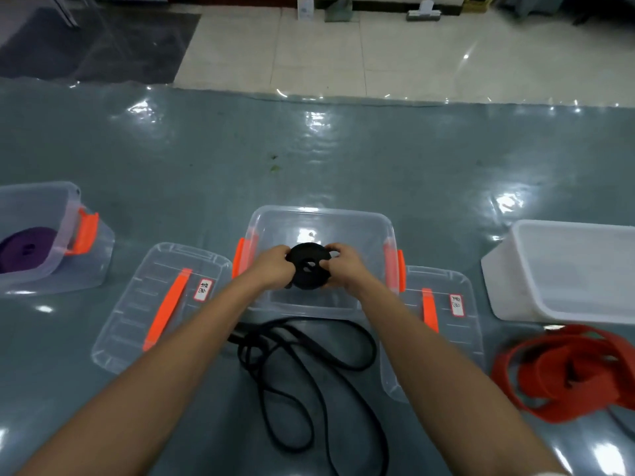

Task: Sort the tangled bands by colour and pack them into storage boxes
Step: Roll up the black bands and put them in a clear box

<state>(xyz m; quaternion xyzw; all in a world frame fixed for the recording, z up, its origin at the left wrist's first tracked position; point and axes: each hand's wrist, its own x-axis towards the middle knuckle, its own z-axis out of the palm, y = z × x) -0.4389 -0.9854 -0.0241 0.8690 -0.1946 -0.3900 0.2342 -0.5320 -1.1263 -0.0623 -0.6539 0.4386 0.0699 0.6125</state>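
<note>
Head view: both hands grip a coiled roll of black flat band (308,266) over the open clear plastic storage box with orange side latches (388,225), the left hand (273,266) curled on its left edge, the right hand (343,266) on its right. Loose black band (309,365) trails on the grey-green glossy floor sheet (309,149), which lies bare beyond the boxes. Clear lids flank the box, left lid (137,321) and right lid (443,324), each with a white red-bordered label, writing too small to read. A purple band roll (27,247) sits in the far-left clear box (74,197); a tangled red band (567,372) lies just before the white tub (549,297).
</note>
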